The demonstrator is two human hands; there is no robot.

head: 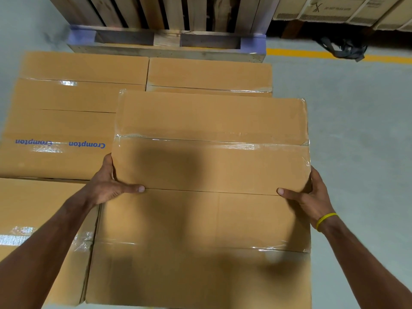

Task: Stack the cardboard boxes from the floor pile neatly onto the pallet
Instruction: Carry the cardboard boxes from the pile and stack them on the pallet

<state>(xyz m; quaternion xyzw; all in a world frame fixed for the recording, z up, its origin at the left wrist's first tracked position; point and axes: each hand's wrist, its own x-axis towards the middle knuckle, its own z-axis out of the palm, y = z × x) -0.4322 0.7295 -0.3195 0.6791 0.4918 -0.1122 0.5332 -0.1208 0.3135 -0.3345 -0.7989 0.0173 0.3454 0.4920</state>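
Head view, taped cardboard box [210, 139] level, long axis running left to right, left hand [109, 184] and right hand [312, 195] clasping its short ends, thumbs on top, wooden pallet [167, 44] beyond.

Pallet [166, 52] behind floor boxes [82, 97].

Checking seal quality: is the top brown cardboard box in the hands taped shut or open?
Shut. The brown cardboard box has its flaps flat, and clear tape runs unbroken along the centre seam.
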